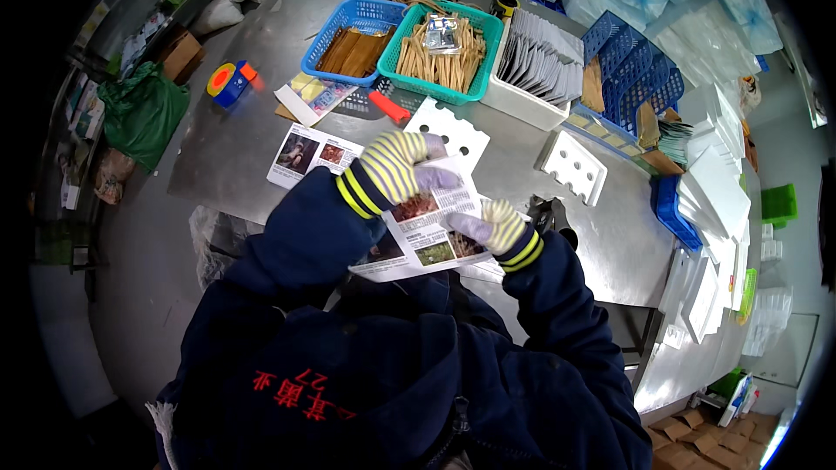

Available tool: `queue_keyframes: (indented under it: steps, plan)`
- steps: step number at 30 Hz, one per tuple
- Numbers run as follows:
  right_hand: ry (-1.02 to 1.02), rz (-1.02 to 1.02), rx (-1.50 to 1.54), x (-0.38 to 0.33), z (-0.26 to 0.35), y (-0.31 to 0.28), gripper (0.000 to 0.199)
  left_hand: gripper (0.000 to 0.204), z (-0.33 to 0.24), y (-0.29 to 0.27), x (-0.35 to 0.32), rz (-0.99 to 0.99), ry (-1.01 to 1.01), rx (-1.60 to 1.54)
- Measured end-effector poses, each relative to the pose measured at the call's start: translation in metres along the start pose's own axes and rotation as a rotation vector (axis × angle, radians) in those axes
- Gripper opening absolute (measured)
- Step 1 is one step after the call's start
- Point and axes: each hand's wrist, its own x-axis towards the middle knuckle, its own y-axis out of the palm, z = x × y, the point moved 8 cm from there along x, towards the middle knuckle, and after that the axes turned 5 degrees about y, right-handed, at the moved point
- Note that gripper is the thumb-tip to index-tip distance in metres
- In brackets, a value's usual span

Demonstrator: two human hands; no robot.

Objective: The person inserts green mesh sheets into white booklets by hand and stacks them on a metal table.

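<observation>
A printed leaflet (pixel 416 228) with small colour pictures is held tilted in front of my body, over the table's near edge. My left hand (pixel 405 165), in a striped yellow glove with lavender fingertips, is closed on its upper part. At the leaflet's right side, my right hand (pixel 492 226), gloved alike, grips the edge with the thumb on the printed face. Behind my left wrist lies another printed sheet (pixel 296 155), partly covered by the sleeve. A white foam piece with holes (pixel 466 141) lies just beyond my hands, partly hidden by them.
Across the table (pixel 252 130) stand a blue basket (pixel 315 57) of brown strips, a green basket (pixel 494 57) of tan bundles and a white box (pixel 522 104) of grey sheets. A red-handled tool (pixel 389 107), tape dispenser (pixel 228 85) and second foam piece (pixel 573 167) lie nearer.
</observation>
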Motion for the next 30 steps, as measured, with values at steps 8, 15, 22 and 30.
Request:
queue_keyframes:
  steps: [8,15,22,30]
  plan:
    - [-0.306,-0.291,0.027,-0.028,0.001,-0.042,0.033,0.044,0.055,-0.016,-0.014,0.09,-0.09,-0.207]
    - [-0.7,-0.814,-1.304,-0.017,0.008,0.032,0.044,0.04,0.085,-0.029,-0.001,-0.206,-0.226,-0.876]
    - [-0.768,-0.528,-1.167,0.017,0.022,0.05,0.048,0.03,0.039,-0.065,-0.023,-0.207,-0.002,-0.114]
    - [-0.24,-0.316,-0.618,0.074,0.016,0.003,0.036,0.026,-0.001,-0.095,-0.043,-0.193,0.198,0.116]
